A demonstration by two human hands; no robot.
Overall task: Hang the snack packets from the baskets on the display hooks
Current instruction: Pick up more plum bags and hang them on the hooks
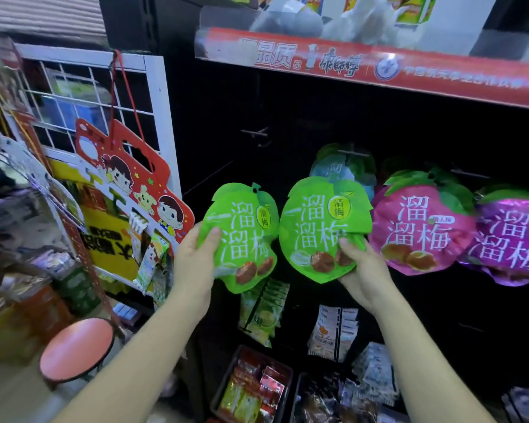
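My left hand grips a green plum-shaped snack packet by its left edge, thumb on the front. My right hand holds a second green packet from below at its lower right corner. Both packets are upright in front of the dark display panel. A bare metal hook sticks out above the left packet. Behind the right packet, a pale blue packet hangs on another hook. A pink packet and a purple packet hang to the right.
A red shelf edge juts out overhead. Lower hooks carry small yellow-green packets and white packets. Black baskets of snacks sit on the floor below. A pink stool and a white wire rack with a red cartoon sign stand left.
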